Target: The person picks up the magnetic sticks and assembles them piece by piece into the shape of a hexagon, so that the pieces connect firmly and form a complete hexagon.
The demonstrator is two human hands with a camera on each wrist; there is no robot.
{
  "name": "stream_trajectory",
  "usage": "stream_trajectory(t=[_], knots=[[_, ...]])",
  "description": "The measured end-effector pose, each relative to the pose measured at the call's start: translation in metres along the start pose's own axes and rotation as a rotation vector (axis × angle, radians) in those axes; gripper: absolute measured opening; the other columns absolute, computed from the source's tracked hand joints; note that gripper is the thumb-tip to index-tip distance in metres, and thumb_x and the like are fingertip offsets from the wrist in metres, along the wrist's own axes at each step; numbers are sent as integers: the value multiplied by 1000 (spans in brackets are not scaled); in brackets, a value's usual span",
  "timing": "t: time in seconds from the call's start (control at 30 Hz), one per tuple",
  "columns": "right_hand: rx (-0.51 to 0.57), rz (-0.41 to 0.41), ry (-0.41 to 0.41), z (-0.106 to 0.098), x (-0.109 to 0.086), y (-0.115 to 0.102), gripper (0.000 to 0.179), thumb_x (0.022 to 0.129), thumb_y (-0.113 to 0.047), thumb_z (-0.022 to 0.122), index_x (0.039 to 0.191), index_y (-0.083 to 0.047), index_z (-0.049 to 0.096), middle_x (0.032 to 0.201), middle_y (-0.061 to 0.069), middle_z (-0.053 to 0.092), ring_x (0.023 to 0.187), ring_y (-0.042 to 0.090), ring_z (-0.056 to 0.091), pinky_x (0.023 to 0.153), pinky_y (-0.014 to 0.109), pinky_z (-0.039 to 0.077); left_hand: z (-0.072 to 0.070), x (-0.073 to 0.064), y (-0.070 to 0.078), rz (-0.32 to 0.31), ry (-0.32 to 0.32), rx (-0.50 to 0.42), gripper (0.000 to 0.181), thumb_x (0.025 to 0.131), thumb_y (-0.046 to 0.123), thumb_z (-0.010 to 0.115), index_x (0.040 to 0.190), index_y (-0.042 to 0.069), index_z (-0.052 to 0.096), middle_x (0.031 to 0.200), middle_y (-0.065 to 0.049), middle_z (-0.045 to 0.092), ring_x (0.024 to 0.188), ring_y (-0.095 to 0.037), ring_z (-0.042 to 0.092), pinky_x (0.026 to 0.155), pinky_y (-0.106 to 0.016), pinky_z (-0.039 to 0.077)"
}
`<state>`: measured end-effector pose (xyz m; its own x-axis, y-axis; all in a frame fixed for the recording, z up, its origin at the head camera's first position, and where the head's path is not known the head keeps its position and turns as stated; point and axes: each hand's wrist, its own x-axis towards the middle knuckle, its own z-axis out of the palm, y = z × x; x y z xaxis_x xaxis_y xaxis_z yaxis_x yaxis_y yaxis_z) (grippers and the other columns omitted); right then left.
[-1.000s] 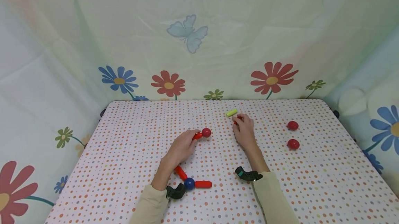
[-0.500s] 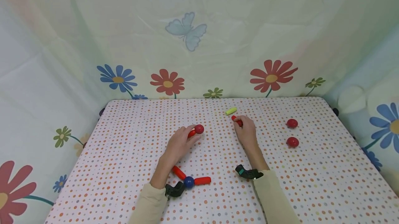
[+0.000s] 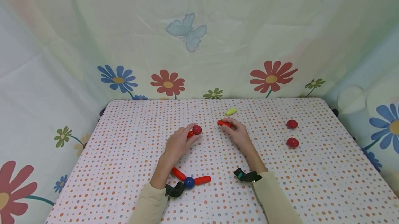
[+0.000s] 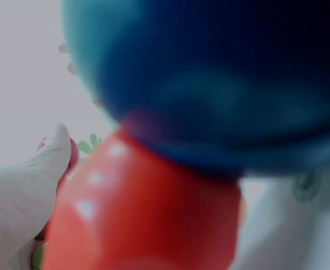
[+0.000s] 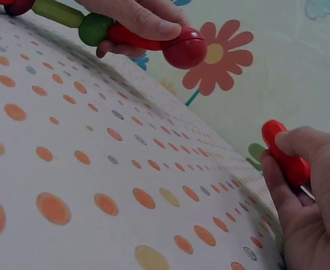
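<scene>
My left hand (image 3: 176,144) grips a red rod (image 3: 190,134) that has a red ball (image 3: 197,130) on its tip. In the right wrist view this rod (image 5: 134,38) runs into a green ball (image 5: 96,29), a yellow-green rod (image 5: 58,12) and a dark red ball (image 5: 18,5), a chain mostly hidden behind my hand in the head view. My right hand (image 3: 240,134) pinches a loose red rod (image 3: 224,123) between thumb and fingers, its free end pointing left towards the red ball, a short gap apart.
Near my left wrist lies a blue ball (image 3: 189,182) joined to two red rods (image 3: 202,180); it fills much of the left wrist view. A yellow-green rod (image 3: 231,111) lies beyond my right hand. Two red balls (image 3: 292,124) sit at the right. A floral cloth hangs behind the table.
My right hand has picked up the red rod and brought it left, away from the yellow-green rod. My left hand has shifted slightly left with its red-tipped piece.
</scene>
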<state>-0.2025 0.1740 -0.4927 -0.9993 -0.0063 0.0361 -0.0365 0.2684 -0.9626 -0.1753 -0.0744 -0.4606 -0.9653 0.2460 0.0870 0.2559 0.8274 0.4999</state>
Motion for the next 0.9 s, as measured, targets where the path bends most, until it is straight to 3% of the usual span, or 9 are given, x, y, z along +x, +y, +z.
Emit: stream_trajectory(t=[0.27, 0.43, 0.6, 0.73, 0.9], knots=[[21, -21, -140, 15, -7, -5, 38, 92, -26, 67, 126, -10, 63, 130, 14, 60, 97, 9, 58, 76, 18, 48, 0, 1, -1, 5, 29, 34, 55, 92, 45, 61, 142, 26, 47, 100, -5, 66, 78, -17, 55, 64, -27, 45], [25, -25, -178, 21, -12, -9, 37, 94, -28, 65, 127, -13, 63, 131, 12, 60, 104, 13, 58, 80, 18, 49, 1, 2, -1, 36, 10, 18, 53, 94, 43, 60, 141, 23, 48, 118, -6, 69, 99, -21, 66, 80, -37, 56], [27, -53, -221, 24, -15, -12, 37, 96, -24, 61, 131, -12, 61, 137, 13, 58, 117, 17, 55, 86, 16, 46, 1, 1, 0, 63, -46, -67, 52, 96, 36, 60, 139, 11, 48, 126, -8, 63, 108, -20, 62, 91, -38, 54], [40, -57, -279, 24, -17, -12, 38, 96, -22, 61, 132, -10, 60, 138, 15, 56, 112, 12, 57, 85, 15, 48, 2, 0, 0, 88, -48, -99, 50, 96, 30, 61, 138, 7, 47, 126, -9, 61, 107, -19, 60, 92, -37, 54], [64, -44, -319, 24, -17, -12, 40, 96, -22, 61, 133, -9, 59, 137, 17, 56, 105, 10, 60, 83, 16, 51, 3, 0, 0, 123, -38, -88, 50, 96, 28, 61, 141, 10, 46, 131, -8, 60, 111, -19, 60, 94, -37, 53]])
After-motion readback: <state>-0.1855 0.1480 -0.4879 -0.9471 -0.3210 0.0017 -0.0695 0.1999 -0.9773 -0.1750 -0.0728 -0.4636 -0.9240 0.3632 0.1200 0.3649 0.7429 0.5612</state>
